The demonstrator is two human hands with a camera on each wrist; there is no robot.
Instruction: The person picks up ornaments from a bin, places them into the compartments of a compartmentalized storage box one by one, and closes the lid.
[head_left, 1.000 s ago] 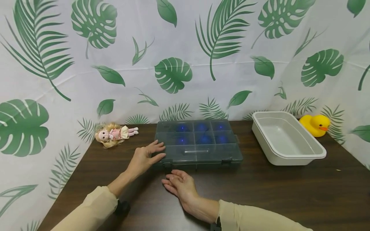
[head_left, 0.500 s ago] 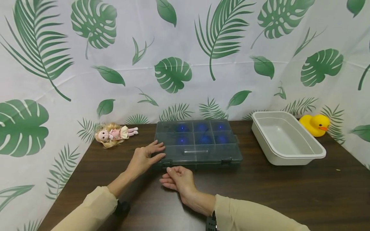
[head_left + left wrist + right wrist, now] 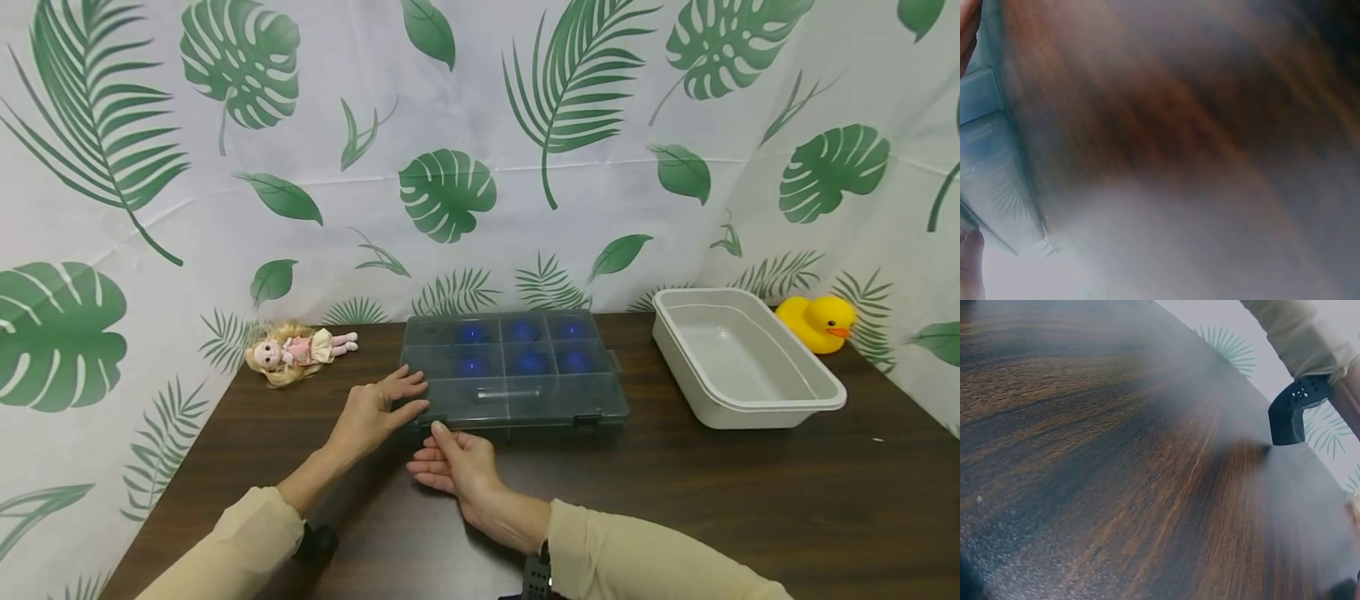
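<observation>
A translucent grey compartment box [image 3: 555, 398] lies on the table with its lid down. Several blue round shapes show through the lid. My left hand [image 3: 375, 410] rests on the box's front left corner, fingers extended over the lid and thumb near the front edge. Just in front of the box is my right hand [image 3: 468, 475], palm turned up, its thumb tip at the left front latch, which the thumb hides. Its other fingers lie loosely bent below the thumb. The right front latch [image 3: 587, 421] is visible. In the left wrist view, the box [image 3: 988, 144] shows at the left edge.
A doll [image 3: 300, 348] lies left of the box. To the right stands a light grey plastic basin [image 3: 701, 392], with a yellow rubber duck [image 3: 819, 323] behind it. A leaf-patterned cloth [image 3: 480, 108] hangs behind the dark wooden table [image 3: 712, 508].
My right hand has moved up and slightly left, bringing its thumb to the left latch. My left hand and the box have stayed in place.
</observation>
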